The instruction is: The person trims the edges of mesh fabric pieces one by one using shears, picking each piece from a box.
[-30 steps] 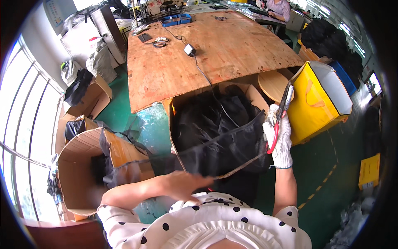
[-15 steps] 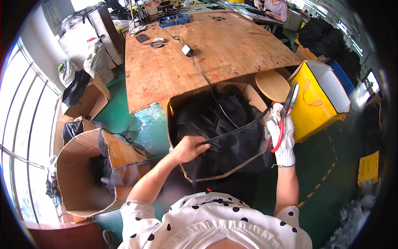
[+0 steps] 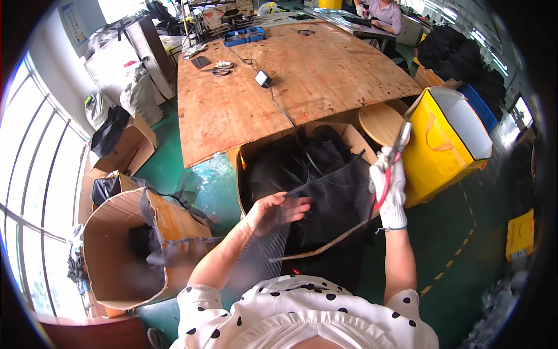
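My gloved right hand (image 3: 388,189) is closed round red-handled snips (image 3: 395,163) pointing upward, beside the upper edge of sheer black mesh (image 3: 331,198). My bare left hand (image 3: 270,212) touches the mesh further left, thumb near its edge and fingers stretched out, partly seen through it. The mesh lies across a cardboard box (image 3: 357,136) full of dark material and trails left toward another carton (image 3: 116,250). A tan cord (image 3: 317,250) curves along its lower part.
A plywood table (image 3: 290,70) stands ahead, carrying a cable, adapter (image 3: 262,79) and blue trays (image 3: 244,36). A yellow bag (image 3: 436,139) stands right, by a round wooden board (image 3: 381,125). A co-worker (image 3: 383,17) is at the far right table; a barred window is left.
My left hand has moved up and right onto the mesh; its fingers, curled on the edge half a second ago, are now stretched out. The mesh is spread further down below it.
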The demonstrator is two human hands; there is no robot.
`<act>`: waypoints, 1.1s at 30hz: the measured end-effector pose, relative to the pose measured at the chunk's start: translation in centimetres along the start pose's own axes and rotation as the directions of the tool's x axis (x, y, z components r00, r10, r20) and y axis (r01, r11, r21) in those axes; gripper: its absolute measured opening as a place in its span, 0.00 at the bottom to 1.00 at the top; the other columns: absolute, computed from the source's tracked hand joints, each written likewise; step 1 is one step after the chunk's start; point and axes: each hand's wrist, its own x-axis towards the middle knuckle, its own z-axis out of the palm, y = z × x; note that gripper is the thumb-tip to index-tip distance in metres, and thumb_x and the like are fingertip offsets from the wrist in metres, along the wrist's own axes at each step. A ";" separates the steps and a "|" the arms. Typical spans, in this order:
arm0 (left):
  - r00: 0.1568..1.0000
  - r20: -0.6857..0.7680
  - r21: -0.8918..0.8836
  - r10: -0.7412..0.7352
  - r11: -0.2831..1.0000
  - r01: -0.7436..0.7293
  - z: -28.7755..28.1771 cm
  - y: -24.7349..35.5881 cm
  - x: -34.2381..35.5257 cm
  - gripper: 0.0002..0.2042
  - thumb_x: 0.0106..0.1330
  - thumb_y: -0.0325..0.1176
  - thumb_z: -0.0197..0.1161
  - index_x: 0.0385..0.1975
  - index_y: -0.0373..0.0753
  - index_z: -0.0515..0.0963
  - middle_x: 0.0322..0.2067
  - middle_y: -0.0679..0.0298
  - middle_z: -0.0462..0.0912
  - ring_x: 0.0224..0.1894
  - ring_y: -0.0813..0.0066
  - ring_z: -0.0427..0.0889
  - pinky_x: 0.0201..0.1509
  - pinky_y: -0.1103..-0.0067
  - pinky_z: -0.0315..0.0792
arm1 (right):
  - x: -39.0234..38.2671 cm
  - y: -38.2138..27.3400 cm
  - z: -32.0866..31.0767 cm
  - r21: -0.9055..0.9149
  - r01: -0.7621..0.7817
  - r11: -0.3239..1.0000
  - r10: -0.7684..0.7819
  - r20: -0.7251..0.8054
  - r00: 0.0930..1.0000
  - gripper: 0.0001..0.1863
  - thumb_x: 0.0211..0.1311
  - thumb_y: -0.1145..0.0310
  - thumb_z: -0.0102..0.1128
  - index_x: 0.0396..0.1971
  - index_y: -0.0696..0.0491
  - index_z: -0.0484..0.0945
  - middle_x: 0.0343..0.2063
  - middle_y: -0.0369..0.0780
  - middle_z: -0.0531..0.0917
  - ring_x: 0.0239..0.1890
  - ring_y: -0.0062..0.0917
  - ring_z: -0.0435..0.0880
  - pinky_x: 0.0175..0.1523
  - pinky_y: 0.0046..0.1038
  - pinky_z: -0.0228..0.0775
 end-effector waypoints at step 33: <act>0.984 -0.109 0.229 0.138 0.967 -0.110 -0.5 -1.0 0.7 0.19 0.57 0.31 0.52 0.47 0.27 0.68 0.53 0.51 0.70 0.56 0.59 0.69 0.64 0.66 0.59 | -12.5 3.5 5.7 -0.420 -0.638 0.645 0.764 0.349 0.543 0.12 0.61 0.53 0.52 0.33 0.46 0.68 0.16 0.30 0.71 0.12 0.15 0.69 0.12 0.16 0.60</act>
